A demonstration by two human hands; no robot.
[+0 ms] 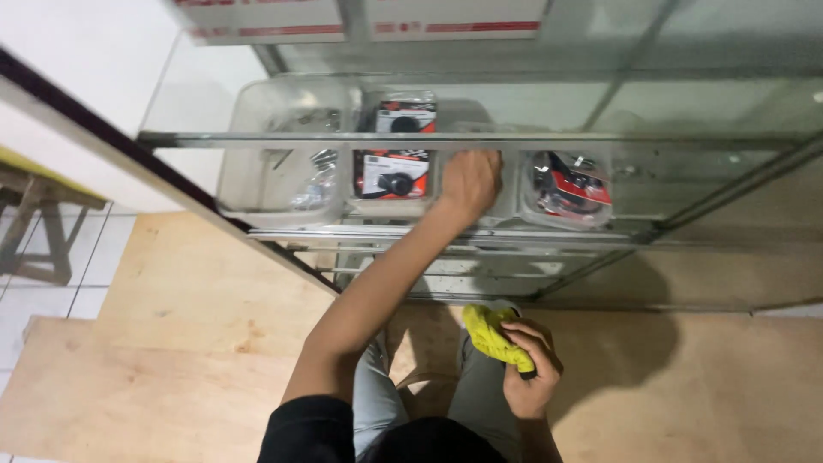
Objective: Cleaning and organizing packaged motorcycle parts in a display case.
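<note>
Your left hand [468, 182] is way out ahead of you, arm stretched fwd into the glass display case [686, 111] — fingers curled down into a clear plastic bin [506, 214] on the lower shelf. Can't tell what, if anything, it's gripping; the knuckles hide the inside of the bin. Your right hand [530, 364] sits close to your body, above your knees, clenched round a yellow cloth [489, 333], w/ something small and dark poking out at the bottom of the fist.

So the bin lies straight ahead and up from the cloth hand, well apart from it — left hand is the one already on it. The row of bins runs left-right across your view.

Neighbours: just left of your hand, a bin w/ red-black blister packs [396, 171]; further left, a bin of bagged metal fittings [313, 184]; just right, a bin w/ a red-carded pack [573, 184]. The upper glass shelf edge [343, 137] crosses above the bins, near your wrist — that's the thing in the way.
</note>
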